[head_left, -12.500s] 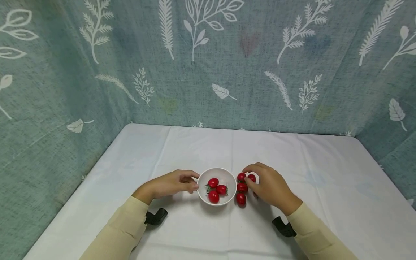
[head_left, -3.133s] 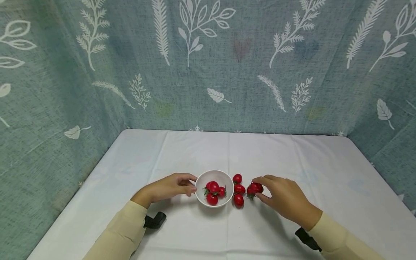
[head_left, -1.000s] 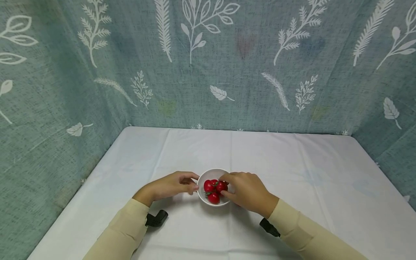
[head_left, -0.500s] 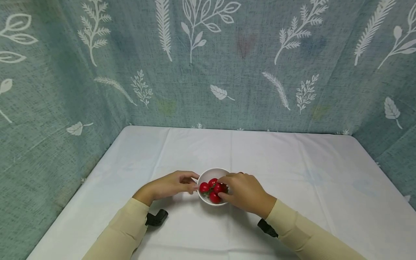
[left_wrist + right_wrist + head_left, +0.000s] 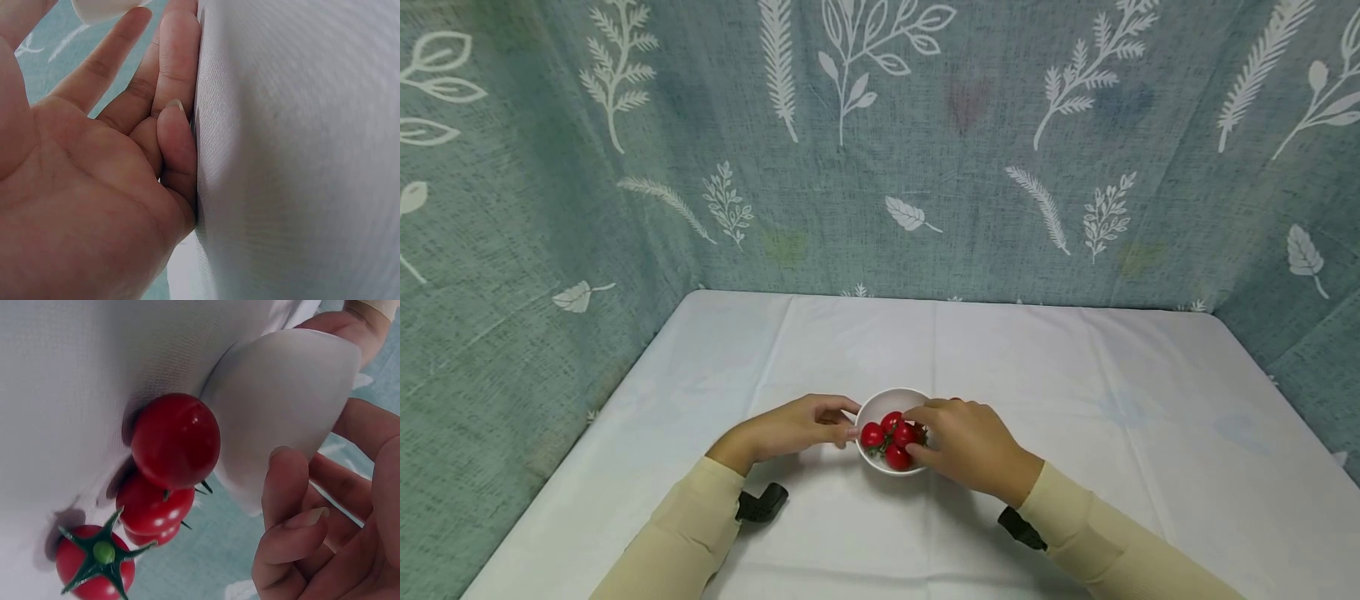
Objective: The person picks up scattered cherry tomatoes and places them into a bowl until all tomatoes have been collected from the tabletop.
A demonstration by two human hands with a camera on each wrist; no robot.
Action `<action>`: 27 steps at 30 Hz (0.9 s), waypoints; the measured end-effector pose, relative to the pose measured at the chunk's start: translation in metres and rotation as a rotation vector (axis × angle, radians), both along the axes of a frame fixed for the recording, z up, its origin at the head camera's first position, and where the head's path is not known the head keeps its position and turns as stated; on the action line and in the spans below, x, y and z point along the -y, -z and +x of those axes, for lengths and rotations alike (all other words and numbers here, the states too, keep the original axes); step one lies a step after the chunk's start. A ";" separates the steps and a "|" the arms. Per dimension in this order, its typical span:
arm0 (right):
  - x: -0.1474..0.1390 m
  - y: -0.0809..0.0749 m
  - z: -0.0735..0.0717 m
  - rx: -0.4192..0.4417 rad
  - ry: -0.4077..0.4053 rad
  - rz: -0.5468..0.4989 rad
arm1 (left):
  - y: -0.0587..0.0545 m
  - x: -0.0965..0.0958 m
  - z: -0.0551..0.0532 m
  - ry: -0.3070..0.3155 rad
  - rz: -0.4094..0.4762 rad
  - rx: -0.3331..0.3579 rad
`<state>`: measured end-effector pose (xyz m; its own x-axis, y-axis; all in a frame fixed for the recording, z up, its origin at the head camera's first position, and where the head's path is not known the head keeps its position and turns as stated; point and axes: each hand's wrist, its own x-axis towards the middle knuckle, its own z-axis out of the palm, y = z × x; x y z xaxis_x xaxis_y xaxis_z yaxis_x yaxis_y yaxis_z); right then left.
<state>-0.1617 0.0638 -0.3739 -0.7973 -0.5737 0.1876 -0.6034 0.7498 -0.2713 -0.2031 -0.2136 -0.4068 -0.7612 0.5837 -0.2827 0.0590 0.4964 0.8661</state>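
A white bowl (image 5: pixel 895 396) stands on the cloth with several red cherry tomatoes (image 5: pixel 872 434) inside. From its left side my left hand (image 5: pixel 797 427) grips the rim between thumb and fingers; in the left wrist view its lower fingers (image 5: pixel 178 56) lie along the cloth. My right hand (image 5: pixel 973 442) reaches over the right rim, thumb and index finger around one cherry tomato (image 5: pixel 904 433) in the bowl. Its other fingers curl outside the bowl wall (image 5: pixel 275 406). Several more cherry tomatoes (image 5: pixel 176 440) lie on the cloth by the bowl, mostly hidden under that hand in the head view.
White cloth (image 5: pixel 1037 358) covers the table. A blue-green curtain (image 5: pixel 880 208) with white leaf prints hangs along the back and sides. Black wrist camera mounts (image 5: pixel 762 503) stick out below both forearms.
My right hand carried a cherry tomato from the cloth at right into the bowl. Over the last second the tomatoes inside shifted slightly left. My left hand stays at the rim.
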 end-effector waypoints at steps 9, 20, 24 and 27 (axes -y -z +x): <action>-0.017 -0.003 0.008 -0.056 0.025 -0.021 | 0.000 -0.001 0.000 -0.003 -0.008 -0.006; -0.043 -0.003 0.018 -0.096 0.081 -0.092 | -0.001 0.000 0.000 -0.018 -0.034 -0.005; -0.053 0.000 0.020 -0.105 0.097 -0.093 | 0.000 0.000 0.000 -0.020 -0.034 -0.003; -0.059 0.003 0.020 -0.114 0.110 -0.075 | 0.000 0.000 0.000 -0.019 -0.030 0.001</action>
